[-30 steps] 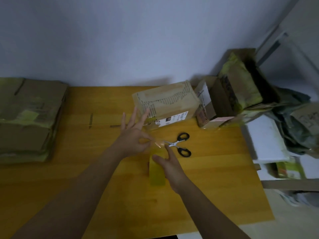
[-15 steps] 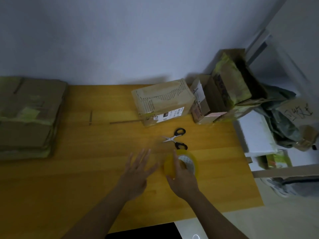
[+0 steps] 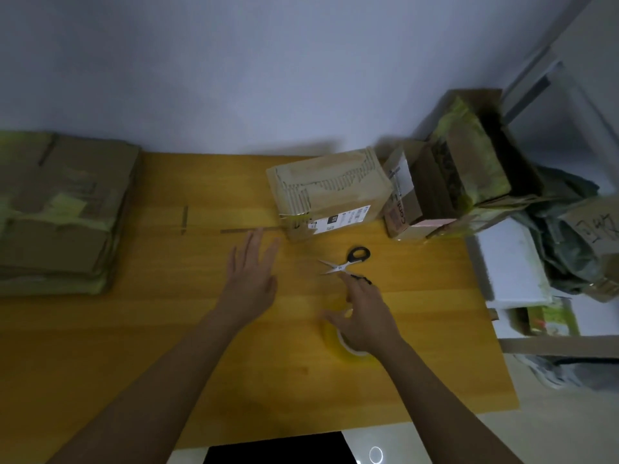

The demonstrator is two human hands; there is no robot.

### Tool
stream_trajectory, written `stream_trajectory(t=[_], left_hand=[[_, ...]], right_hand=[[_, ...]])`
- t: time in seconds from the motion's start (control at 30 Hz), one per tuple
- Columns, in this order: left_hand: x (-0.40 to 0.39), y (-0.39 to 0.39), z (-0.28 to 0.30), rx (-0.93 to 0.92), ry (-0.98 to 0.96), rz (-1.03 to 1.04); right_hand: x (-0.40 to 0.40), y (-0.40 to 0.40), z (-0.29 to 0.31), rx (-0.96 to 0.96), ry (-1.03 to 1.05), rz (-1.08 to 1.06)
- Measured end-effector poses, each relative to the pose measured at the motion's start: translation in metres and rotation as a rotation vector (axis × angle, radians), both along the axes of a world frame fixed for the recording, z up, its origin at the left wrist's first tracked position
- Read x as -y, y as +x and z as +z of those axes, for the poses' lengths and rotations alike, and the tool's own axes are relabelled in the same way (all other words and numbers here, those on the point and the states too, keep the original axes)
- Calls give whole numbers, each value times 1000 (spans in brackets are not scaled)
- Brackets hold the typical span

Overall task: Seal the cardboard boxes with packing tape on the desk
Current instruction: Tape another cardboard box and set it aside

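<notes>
A person's right hand (image 3: 363, 316) rests with loose fingers over the tape roll (image 3: 348, 346), reaching toward scissors (image 3: 348, 264) just beyond. The left hand (image 3: 251, 276) hovers flat, empty. The cardboard box (image 3: 330, 192) waits beyond the scissors.

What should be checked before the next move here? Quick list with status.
1. Tape roll within reach on the desk: ok, under the right hand.
2. Right hand gripping the roll: cannot tell, fingers spread over it.
3. Left hand free: ok, open, holding nothing.
4. Scissors at hand: ok, just beyond the right hand.
5. Box flaps closed: ok.
6. Loose tape end found: cannot tell.
</notes>
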State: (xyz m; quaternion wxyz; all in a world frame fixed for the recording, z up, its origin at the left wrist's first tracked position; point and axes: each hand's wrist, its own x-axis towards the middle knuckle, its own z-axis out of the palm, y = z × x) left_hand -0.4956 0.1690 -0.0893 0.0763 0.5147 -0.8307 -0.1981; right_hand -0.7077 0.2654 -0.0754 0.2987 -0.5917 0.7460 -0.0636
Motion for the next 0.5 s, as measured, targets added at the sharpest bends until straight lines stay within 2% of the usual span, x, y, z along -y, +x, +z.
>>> stream_trajectory(t=[0.1,0.2,0.4,0.5], left_hand=[[46,-19,22,-227,38,154],[95,-38,39,-332,67,170],[149,-49,40,-530,252,117],[160,-36,28,-588,301,115]], right_hand=[[39,6,1,-5,-321,-35],[86,19,-2,-114,-522,-56],[131,43,-20,-169,-613,-129],[132,39,-23,-19,-621,-135]])
